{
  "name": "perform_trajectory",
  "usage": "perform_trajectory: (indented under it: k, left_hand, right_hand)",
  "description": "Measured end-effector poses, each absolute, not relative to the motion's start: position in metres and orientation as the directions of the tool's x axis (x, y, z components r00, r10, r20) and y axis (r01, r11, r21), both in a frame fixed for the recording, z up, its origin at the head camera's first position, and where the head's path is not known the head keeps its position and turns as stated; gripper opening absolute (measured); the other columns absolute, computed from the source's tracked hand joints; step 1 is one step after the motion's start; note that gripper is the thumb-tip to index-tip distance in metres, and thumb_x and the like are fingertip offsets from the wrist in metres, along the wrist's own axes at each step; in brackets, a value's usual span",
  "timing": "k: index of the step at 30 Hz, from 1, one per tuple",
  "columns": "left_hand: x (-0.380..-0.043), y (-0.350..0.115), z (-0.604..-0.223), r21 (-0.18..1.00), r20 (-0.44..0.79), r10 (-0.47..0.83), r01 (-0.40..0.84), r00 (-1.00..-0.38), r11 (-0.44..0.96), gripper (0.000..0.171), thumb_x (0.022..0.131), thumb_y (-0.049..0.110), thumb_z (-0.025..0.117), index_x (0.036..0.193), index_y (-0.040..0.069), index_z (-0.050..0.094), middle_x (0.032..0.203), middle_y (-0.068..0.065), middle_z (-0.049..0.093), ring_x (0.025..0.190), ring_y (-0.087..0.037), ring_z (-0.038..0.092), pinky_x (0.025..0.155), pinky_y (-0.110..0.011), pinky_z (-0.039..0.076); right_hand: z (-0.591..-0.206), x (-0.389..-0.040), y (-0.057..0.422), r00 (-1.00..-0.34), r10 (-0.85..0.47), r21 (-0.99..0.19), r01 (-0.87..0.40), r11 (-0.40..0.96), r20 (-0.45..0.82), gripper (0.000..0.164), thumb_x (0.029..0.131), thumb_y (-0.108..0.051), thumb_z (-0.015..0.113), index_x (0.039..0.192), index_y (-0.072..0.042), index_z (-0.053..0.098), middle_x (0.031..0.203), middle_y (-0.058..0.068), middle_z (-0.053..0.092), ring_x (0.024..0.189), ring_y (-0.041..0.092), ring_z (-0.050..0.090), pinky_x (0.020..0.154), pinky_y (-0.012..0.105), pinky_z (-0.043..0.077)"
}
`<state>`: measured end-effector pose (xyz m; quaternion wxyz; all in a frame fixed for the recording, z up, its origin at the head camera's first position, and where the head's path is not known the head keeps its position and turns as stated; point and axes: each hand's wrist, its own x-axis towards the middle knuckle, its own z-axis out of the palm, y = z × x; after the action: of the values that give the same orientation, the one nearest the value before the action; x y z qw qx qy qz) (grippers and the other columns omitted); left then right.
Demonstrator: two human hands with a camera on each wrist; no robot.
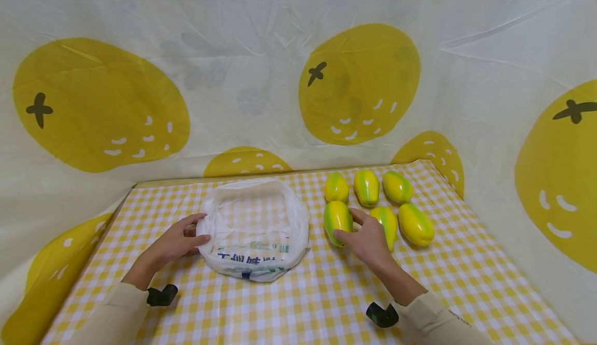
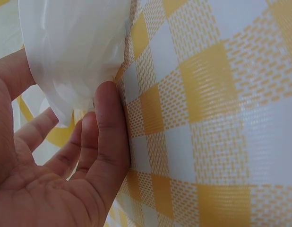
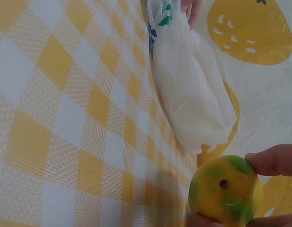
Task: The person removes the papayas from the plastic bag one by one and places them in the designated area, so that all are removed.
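A white plastic bag (image 1: 300,220) stands on the table at centre-left, its mouth spread wide and rim folded outward. My left hand (image 1: 179,239) holds the bag's left rim, thumb and fingers around the edge; in the left wrist view, one finger (image 2: 110,123) lies against the tablecloth. My right hand (image 1: 370,241) grips a yellow-green papaya (image 1: 337,221) between thumb and fingers. The right wrist view shows the end of this papaya (image 3: 221,189) with its dark spot. I cannot tell whether it is off the table. Several more papayas (image 1: 367,187) lie beside and behind it.
A yellow-and-white checked tablecloth (image 1: 289,314) covers the table. A pale curtain (image 1: 261,75) printed with large yellow fruit hangs along the back and both sides. Two papayas (image 1: 416,225) of the front row lie right of my right hand.
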<state>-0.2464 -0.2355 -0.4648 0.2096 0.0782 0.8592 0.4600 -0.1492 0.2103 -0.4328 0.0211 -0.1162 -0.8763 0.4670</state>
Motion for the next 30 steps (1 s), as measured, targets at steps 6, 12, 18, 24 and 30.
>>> perform_trajectory:
  k: [6,12,18,24,30]
  left_hand:
    - [-0.246,-0.235,-0.464,0.823,-0.295,0.324,-0.066,-0.899,0.565,0.082,0.099,0.03,0.073,0.164,0.005,0.028,0.148,-0.031,0.05,0.118,-0.028,0.064,0.085,-0.032,0.061]
    - [-0.245,-0.234,-0.463,0.819,-0.292,0.324,-0.06,-0.9,0.571,0.081,0.1,0.03,0.072,0.163,0.005,0.028,0.149,-0.032,0.05,0.12,-0.03,0.064,0.085,-0.033,0.061]
    - [-0.244,-0.233,-0.462,0.813,-0.291,0.32,-0.056,-0.902,0.579,0.082,0.1,0.03,0.072,0.163,0.004,0.028,0.151,-0.034,0.048,0.123,-0.033,0.063,0.086,-0.032,0.061]
    - [-0.245,-0.234,-0.463,0.82,-0.292,0.326,-0.061,-0.899,0.569,0.082,0.1,0.031,0.073,0.163,0.005,0.027,0.152,-0.033,0.047,0.123,-0.033,0.063,0.086,-0.032,0.06]
    - [-0.246,-0.234,-0.463,0.816,-0.296,0.318,-0.065,-0.901,0.575,0.081,0.1,0.03,0.072,0.163,0.005,0.028,0.151,-0.034,0.047,0.122,-0.032,0.064,0.084,-0.032,0.061]
  right_hand:
    - [-0.434,-0.149,0.21,-0.972,0.226,-0.812,0.179,0.556,-0.06,0.074,0.089,-0.027,0.079,0.153,-0.003,0.051,0.152,0.023,0.056,0.145,0.043,0.048,0.112,0.059,0.048]
    - [-0.437,-0.147,0.211,-0.973,0.223,-0.79,0.184,0.584,-0.062,0.076,0.091,-0.027,0.078,0.155,-0.002,0.047,0.154,0.023,0.054,0.145,0.043,0.049,0.112,0.059,0.048]
    - [-0.441,-0.147,0.209,-0.976,0.217,-0.72,0.162,0.674,-0.017,0.077,0.09,-0.029,0.079,0.154,0.0,0.047,0.148,0.023,0.06,0.126,0.039,0.065,0.103,0.054,0.055]
    - [-0.443,-0.148,0.205,-0.975,0.223,-0.681,0.175,0.711,-0.017,0.08,0.089,-0.032,0.08,0.154,0.001,0.047,0.062,0.006,0.061,0.046,0.012,0.031,0.052,0.03,0.041]
    - [-0.439,-0.146,0.205,-0.982,0.189,-0.641,0.142,0.754,0.005,0.083,0.091,-0.038,0.078,0.155,0.003,0.044,0.103,0.019,0.077,0.079,0.026,0.069,0.078,0.043,0.059]
